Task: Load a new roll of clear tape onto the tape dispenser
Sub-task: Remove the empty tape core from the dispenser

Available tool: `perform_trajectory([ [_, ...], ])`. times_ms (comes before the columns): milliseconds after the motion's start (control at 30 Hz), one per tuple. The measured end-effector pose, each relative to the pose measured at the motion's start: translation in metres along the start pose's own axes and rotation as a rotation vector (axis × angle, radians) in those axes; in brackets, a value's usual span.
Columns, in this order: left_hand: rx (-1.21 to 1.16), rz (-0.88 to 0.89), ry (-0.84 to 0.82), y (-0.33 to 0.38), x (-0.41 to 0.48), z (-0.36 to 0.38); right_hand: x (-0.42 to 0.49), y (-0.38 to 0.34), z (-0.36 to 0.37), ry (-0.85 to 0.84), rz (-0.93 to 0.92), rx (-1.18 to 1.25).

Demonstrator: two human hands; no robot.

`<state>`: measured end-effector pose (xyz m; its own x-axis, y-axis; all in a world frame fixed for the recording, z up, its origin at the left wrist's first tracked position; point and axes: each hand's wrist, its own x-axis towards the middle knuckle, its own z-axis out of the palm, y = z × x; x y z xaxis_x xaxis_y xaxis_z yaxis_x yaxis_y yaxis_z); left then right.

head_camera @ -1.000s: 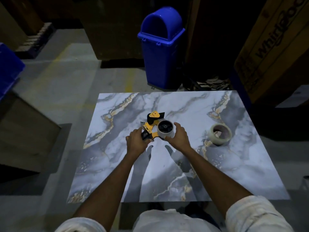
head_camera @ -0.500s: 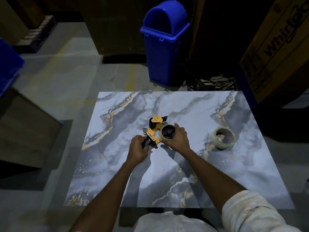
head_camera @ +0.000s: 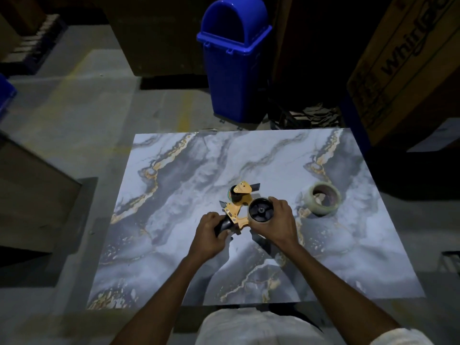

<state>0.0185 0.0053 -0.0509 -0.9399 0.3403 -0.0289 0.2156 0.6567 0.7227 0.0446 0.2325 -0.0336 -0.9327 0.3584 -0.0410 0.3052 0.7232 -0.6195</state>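
A yellow and black tape dispenser [head_camera: 238, 204] is held just over the middle of the marble-patterned table [head_camera: 174, 245]. My left hand [head_camera: 209, 235] grips its black handle. My right hand [head_camera: 278, 225] curls around the black spool wheel [head_camera: 260, 210], which has a pale ring around its rim. The clear tape roll [head_camera: 322, 202] lies flat on the table to the right, a short gap from my right hand, and nothing touches it.
A blue swing-lid bin [head_camera: 234, 66] stands on the floor beyond the table's far edge. A large cardboard box [head_camera: 410, 70] leans at the back right. A wooden crate edge [head_camera: 37, 195] sits to the left.
My left hand has slid down onto the handle. The dispenser has tipped so the spool wheel faces up more, with my right hand still around it. The clear roll has not moved.
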Motion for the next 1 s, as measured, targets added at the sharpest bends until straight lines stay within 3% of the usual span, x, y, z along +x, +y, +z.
perform_trajectory([
  [400,-0.001,0.047,-0.073,0.018,-0.008,0.008,-0.021,0.025,-0.020,-0.016,0.036,0.045],
  [600,0.059,0.012,0.039,0.041,0.006,0.015,-0.019,0.030,-0.025,-0.078,0.037,0.057],
  [767,0.192,0.058,-0.050,0.060,0.024,0.030,-0.018,0.040,-0.030,-0.187,0.017,0.081],
  [867,0.270,-0.015,-0.147,0.067,0.031,0.040,-0.016,0.047,-0.036,-0.242,-0.005,0.084],
  [1000,0.304,-0.095,-0.157,0.078,0.032,0.049,-0.010,0.061,-0.042,-0.330,-0.038,0.087],
])
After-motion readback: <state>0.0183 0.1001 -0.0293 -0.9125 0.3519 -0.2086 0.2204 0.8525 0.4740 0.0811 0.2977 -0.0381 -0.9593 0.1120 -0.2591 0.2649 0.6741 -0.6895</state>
